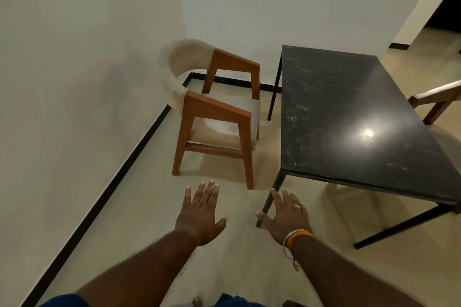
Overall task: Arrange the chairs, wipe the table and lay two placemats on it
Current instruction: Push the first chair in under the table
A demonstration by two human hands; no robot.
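Both hands out, palms down, fingers spread flat, holding nothing: left hand, right hand. Wooden armchair with curved beige fabric back stands near the corner, just left of the table, a glossy black marble-look slab on thin metal legs. Second chair partly visible at the table's right edge.

No legible text, labels, brands, numbers or signs anywhere in the head view; all visible surfaces are unmarked.
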